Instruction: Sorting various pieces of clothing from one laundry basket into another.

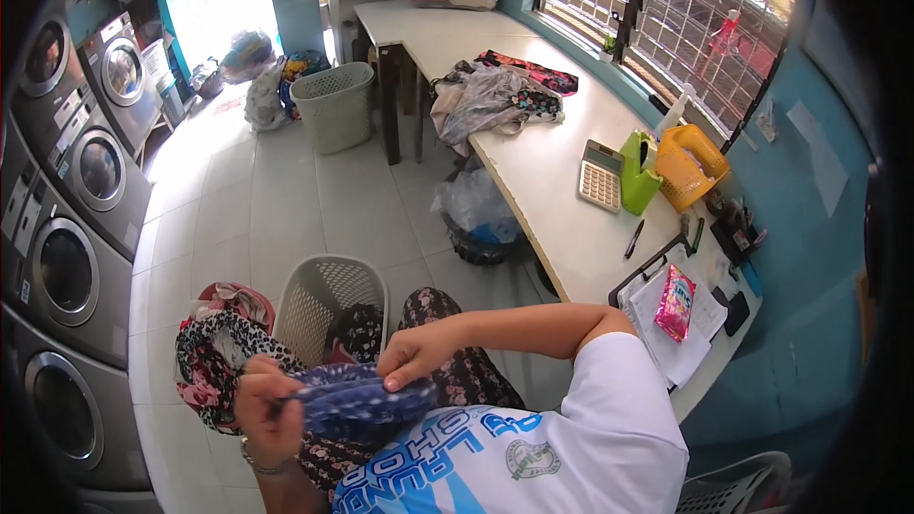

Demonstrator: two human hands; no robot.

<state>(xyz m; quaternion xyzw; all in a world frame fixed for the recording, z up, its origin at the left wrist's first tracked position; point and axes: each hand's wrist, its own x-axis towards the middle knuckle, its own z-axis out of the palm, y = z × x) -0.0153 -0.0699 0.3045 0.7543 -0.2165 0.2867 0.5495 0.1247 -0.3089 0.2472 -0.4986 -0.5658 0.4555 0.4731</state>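
A dark blue cloth garment (pixel 357 400) with white spots is stretched over my lap; its exact kind does not show. My left hand (pixel 269 403) is closed on its left end, and a bracelet sits on that wrist. With thumb on top, my right hand (pixel 416 354) pinches its upper edge near the right end. Beyond my knees stands a grey-green laundry basket (pixel 330 271) with some dark clothes (pixel 359 331) inside. Beside it, left of my left hand, a heap of printed clothes (pixel 217 347) spills over a reddish container.
To my right runs a long white table (pixel 533 171) with a clothes pile (pixel 500 100), calculator (pixel 601 175), orange basket (pixel 687 167), clipboard (pixel 681 300) and pink packet (pixel 676 303). Stacked washing machines (pixel 67 266) line the left. Another basket (pixel 333 105) and bags (pixel 267 100) stand farther back.
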